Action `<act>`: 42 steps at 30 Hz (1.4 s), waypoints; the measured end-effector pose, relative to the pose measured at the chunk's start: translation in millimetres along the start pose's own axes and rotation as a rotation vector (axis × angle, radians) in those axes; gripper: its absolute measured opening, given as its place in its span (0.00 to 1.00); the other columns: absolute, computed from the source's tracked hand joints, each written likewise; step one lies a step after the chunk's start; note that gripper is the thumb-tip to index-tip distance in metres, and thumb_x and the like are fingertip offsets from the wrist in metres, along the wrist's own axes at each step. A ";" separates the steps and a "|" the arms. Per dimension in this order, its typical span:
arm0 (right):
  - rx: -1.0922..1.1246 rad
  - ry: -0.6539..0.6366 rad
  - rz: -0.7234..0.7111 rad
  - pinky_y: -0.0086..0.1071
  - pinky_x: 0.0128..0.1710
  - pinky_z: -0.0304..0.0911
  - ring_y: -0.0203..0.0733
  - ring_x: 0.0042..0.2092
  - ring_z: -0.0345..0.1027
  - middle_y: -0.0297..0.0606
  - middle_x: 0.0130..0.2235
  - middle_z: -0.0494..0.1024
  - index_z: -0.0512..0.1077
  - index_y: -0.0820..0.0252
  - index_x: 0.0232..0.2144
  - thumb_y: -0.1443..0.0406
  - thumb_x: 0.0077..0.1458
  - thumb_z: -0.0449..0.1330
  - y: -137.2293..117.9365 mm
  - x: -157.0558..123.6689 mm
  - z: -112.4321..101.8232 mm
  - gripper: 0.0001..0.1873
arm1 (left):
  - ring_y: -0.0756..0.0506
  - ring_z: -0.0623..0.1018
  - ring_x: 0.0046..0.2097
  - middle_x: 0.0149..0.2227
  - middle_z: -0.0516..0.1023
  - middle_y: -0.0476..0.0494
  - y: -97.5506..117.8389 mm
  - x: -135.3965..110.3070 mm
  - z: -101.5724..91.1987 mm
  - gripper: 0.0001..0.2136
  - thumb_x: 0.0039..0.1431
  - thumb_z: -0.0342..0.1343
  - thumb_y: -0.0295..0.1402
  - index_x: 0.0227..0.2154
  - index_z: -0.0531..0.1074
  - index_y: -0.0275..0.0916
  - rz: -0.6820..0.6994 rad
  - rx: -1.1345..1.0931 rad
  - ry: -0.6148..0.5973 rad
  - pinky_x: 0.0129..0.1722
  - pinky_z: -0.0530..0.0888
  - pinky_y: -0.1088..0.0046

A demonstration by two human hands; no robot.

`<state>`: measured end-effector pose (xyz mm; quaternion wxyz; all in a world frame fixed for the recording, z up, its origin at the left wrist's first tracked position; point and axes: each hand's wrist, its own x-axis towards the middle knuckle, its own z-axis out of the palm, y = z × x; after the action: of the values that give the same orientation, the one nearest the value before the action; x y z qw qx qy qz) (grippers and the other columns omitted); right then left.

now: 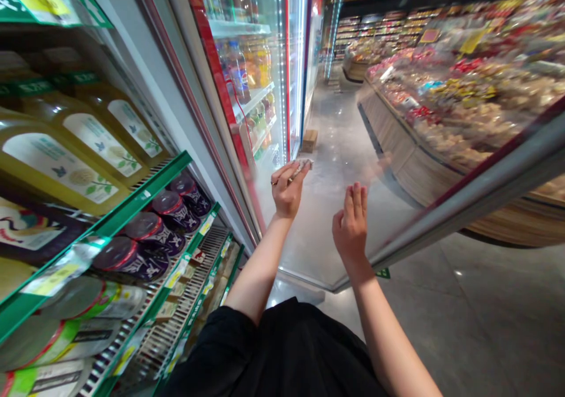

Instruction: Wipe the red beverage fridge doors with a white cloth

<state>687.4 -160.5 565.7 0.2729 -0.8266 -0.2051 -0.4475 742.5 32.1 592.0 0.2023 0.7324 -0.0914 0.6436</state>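
Observation:
My left hand (pixel 288 189) is raised in front of the open glass fridge door (pixel 397 167), fingers pinched on a small crumpled grey cloth (pixel 302 165). A ring shows on one finger. My right hand (pixel 351 225) is flat with fingers together and stretched out, pressed on the inside of the glass door. The door swings out to the right, its grey frame (pixel 477 194) running diagonally.
Green-edged fridge shelves (pixel 132 205) at left hold yellow drink bottles (pixel 66 167) and dark purple-capped bottles (pixel 150 238). More glass-door coolers (pixel 247 79) line the aisle. A curved wooden display of packaged goods (pixel 441 120) stands at right. A small box (pixel 309 140) sits on the floor.

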 end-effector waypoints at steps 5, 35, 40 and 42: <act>0.023 0.067 -0.076 0.60 0.74 0.58 0.54 0.79 0.44 0.41 0.78 0.56 0.44 0.49 0.80 0.78 0.67 0.46 -8.4 4.5 0.6 0.44 | 0.45 0.81 0.56 0.49 0.85 0.43 -5.5 -6.7 -9.7 0.12 0.73 0.60 0.30 0.53 0.83 0.47 0.107 -0.033 -0.049 0.57 0.84 0.62; -0.050 -0.025 -0.121 0.60 0.72 0.64 0.57 0.78 0.50 0.39 0.78 0.55 0.38 0.43 0.79 0.77 0.66 0.51 -30.2 27.5 18.8 0.48 | 0.42 0.80 0.54 0.48 0.83 0.41 -81.1 1.3 -44.2 0.10 0.74 0.59 0.34 0.50 0.84 0.48 -0.253 -0.037 0.129 0.52 0.80 0.59; -0.073 0.011 -0.152 0.60 0.71 0.64 0.58 0.77 0.50 0.43 0.78 0.56 0.40 0.47 0.80 0.77 0.67 0.53 -26.9 28.9 22.9 0.48 | 0.43 0.81 0.52 0.47 0.84 0.43 -82.0 -3.2 -45.4 0.11 0.71 0.62 0.30 0.50 0.85 0.50 -0.186 -0.035 0.106 0.51 0.80 0.59; -0.082 0.022 -0.175 0.59 0.71 0.64 0.58 0.77 0.50 0.45 0.77 0.56 0.41 0.50 0.80 0.76 0.67 0.55 -25.0 29.4 24.1 0.47 | 0.43 0.81 0.53 0.46 0.84 0.44 -89.5 8.3 -46.4 0.11 0.71 0.62 0.29 0.50 0.84 0.51 -0.141 -0.026 0.112 0.53 0.79 0.59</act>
<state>703.1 -123.2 586.6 0.2008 -0.8110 -0.2551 -0.4867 737.1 133.1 588.3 0.2614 0.6972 -0.0367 0.6665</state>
